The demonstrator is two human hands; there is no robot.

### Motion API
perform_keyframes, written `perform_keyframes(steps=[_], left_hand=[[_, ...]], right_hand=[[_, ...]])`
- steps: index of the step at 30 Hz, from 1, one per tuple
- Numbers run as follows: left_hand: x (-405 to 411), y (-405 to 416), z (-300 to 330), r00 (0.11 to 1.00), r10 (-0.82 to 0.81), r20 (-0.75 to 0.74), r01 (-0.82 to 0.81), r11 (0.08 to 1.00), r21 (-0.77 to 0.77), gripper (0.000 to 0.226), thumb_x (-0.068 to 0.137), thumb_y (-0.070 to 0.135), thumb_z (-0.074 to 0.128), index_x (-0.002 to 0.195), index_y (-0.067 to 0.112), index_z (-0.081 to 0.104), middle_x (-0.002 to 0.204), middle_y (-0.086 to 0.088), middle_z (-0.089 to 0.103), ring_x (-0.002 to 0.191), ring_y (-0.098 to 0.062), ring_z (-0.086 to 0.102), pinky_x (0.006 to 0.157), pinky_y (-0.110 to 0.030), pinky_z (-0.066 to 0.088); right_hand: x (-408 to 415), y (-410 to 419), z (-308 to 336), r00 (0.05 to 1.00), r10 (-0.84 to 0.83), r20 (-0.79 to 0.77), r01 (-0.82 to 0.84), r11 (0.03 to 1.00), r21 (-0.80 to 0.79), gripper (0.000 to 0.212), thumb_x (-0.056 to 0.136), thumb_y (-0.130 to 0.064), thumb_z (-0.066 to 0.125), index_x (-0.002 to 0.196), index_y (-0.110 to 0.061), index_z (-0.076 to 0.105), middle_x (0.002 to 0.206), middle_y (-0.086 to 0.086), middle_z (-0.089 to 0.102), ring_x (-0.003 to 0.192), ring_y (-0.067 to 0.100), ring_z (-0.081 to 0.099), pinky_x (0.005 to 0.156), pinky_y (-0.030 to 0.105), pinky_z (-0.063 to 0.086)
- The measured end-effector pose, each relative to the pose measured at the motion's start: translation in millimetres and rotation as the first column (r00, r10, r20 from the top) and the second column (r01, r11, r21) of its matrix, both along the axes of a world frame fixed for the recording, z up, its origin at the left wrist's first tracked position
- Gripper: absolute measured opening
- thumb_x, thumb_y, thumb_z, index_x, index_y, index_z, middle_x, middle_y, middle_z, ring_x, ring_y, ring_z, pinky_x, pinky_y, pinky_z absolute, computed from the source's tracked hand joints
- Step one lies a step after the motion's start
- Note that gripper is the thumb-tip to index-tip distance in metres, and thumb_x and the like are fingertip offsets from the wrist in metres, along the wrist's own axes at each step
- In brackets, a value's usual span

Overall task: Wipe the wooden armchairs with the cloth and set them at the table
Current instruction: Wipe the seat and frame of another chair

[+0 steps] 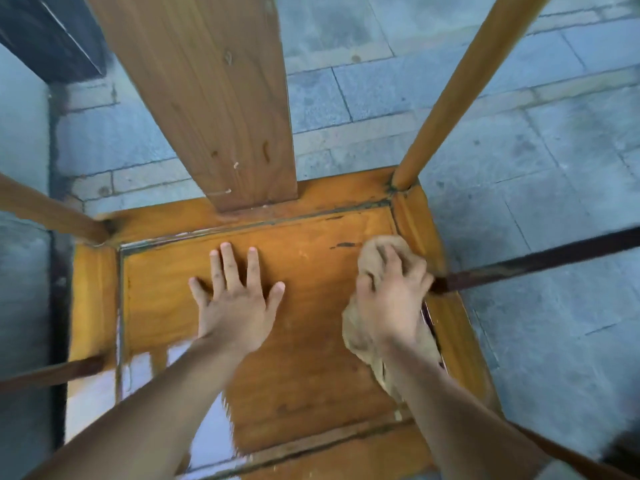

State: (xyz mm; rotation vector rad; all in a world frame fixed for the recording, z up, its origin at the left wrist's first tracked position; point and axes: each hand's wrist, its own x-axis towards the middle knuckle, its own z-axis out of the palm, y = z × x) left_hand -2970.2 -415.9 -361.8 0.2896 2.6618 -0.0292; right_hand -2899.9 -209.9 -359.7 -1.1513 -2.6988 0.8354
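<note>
- We see the wooden armchair (277,306) from straight above; its legs are hidden under the seat, and the tops of the back splat (207,98) and the round back posts run out of the frame.
- The near-left part of the seat is washed out by a pale glare, so we cannot make out its surface there.
- Our left hand (235,306) lies flat on the seat panel, fingers spread, its grip fully open and holding nothing.
- Our right hand (391,299) is closed down over the bunched tan cloth (360,337), fingers curled into it, pressing it onto the seat's right side.
- Most of the cloth is hidden beneath that hand and wrist; a rounded lump shows beyond the fingertips and a tail trails back under the forearm.
- Just right of the right grip, a dark armrest rail (536,261) meets the seat frame and runs off the right edge.
- Beyond the left grip, the splat joins the back of the seat.
- The chair stands on a grey stone-tiled floor (554,168); a dark object at the upper left is cut off and we cannot tell what it is.
- We can read no writing or labels anywhere.
</note>
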Motion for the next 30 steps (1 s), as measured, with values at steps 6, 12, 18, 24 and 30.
perform_keyframes(steps=[6,12,18,24,30], left_hand=[[11,-6,-38,0.974,-0.054,-0.219,0.064,0.997,0.039,0.079,0.098,0.066,0.012,0.158,0.016,0.006,0.163,-0.023,-0.002,0.150,-0.040,-0.006,0.111,-0.075,0.005],[15,-5,-35,0.978,-0.039,-0.205,0.059,0.994,0.093,0.080,0.097,0.068,0.009,0.158,0.017,0.003,0.163,-0.024,-0.008,0.150,-0.040,-0.010,0.110,-0.076,0.000],[12,-9,-39,0.966,-0.024,-0.258,0.051,0.994,0.097,0.081,0.096,0.071,0.008,0.157,0.018,0.003,0.163,-0.023,-0.006,0.150,-0.038,-0.010,0.111,-0.075,-0.002],[19,-13,-35,0.948,0.001,-0.317,0.042,0.991,0.129,0.080,0.096,0.068,0.008,0.158,0.018,0.009,0.163,-0.023,0.001,0.151,-0.038,-0.004,0.112,-0.073,0.001],[16,-5,-32,0.953,-0.014,-0.302,0.042,0.996,0.085,0.081,0.092,0.070,0.011,0.158,0.022,0.007,0.165,-0.019,-0.001,0.151,-0.036,-0.005,0.113,-0.071,-0.002]], right_hand=[[-115,2,-6,0.965,0.263,-0.021,-0.252,0.941,0.227,0.058,0.081,-0.036,0.058,0.131,-0.006,0.062,0.127,0.021,0.054,0.110,0.040,0.049,0.099,0.049,0.037],[27,-32,13,0.844,0.528,0.092,-0.532,0.846,0.036,0.060,0.075,-0.034,0.061,0.134,-0.022,0.065,0.134,0.004,0.058,0.112,0.033,0.054,0.101,0.044,0.040],[135,19,15,0.994,0.053,0.095,-0.074,0.970,0.230,0.049,0.079,-0.007,0.066,0.126,-0.017,0.072,0.137,0.006,0.062,0.114,0.037,0.058,0.101,0.043,0.039],[183,-51,5,0.975,-0.223,-0.021,0.224,0.969,0.109,0.052,0.080,-0.018,0.061,0.132,-0.017,0.068,0.138,0.008,0.057,0.120,0.036,0.051,0.111,0.028,0.029],[187,-162,-2,0.977,0.177,-0.117,-0.179,0.984,-0.008,0.047,0.070,-0.017,0.063,0.114,-0.024,0.077,0.126,0.000,0.066,0.099,0.033,0.056,0.088,0.040,0.045]])
